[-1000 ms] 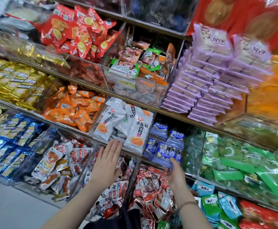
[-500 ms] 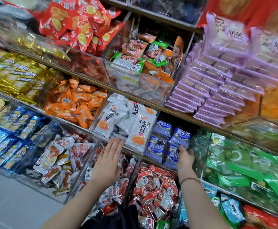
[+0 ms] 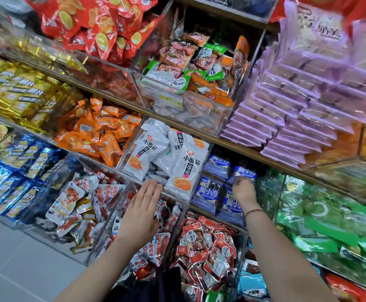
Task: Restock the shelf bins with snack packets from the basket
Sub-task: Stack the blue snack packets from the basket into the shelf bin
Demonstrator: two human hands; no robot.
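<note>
You are in the placing step: your right hand is reaching up into the compartment of blue packets on the middle shelf, between the white packets and the green ones. Its fingers are curling round the lower edge of one blue packet at the back of the stack, so it is looking clamped on that packet, though blur is softening the fingertips. The packet is standing nearly upright, leaning on the ones behind it and sitting above the front rows. Your wrist is bending upward with the forearm rising steeply from the lower right, passing over the red packets in the bin below. Your left hand is lying flat with the fingers straight and close together, holding nothing, its fingertips just touching the front lip of the clear bin that is carrying the white packets; it seems to be steadying you there. The next move is probably calling for you to seat the blue packet squarely with its neighbours, let go without dragging it forward, and draw the hand back low enough to miss the shelf edge above. The basket is not showing clearly; only a dark shape is sitting at the bottom edge between your arms, and you cannot tell what it is.
</note>
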